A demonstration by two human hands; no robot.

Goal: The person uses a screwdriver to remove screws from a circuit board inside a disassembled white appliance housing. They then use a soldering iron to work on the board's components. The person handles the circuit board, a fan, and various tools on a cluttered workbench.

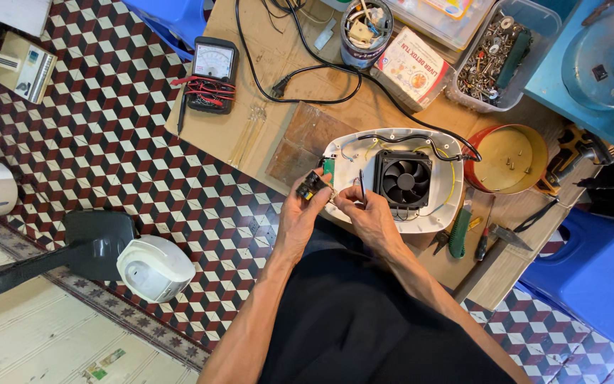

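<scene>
Place: small home repair workshop.
Worktop (264, 135): low board over patterned tile floor (108, 142).
Evidence: analogue multimeter (212, 75), tub of screws (499, 57), pliers (488, 238), opened appliance with fan (403, 179).

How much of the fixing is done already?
Done: the white housing lies open, its black fan and wires showing. In hand: the left hand holds a small black part beside the green board; the right hand holds a thin tool near it. Left, probably: the housing is not closed, and pliers and loose screws lie around.
</scene>
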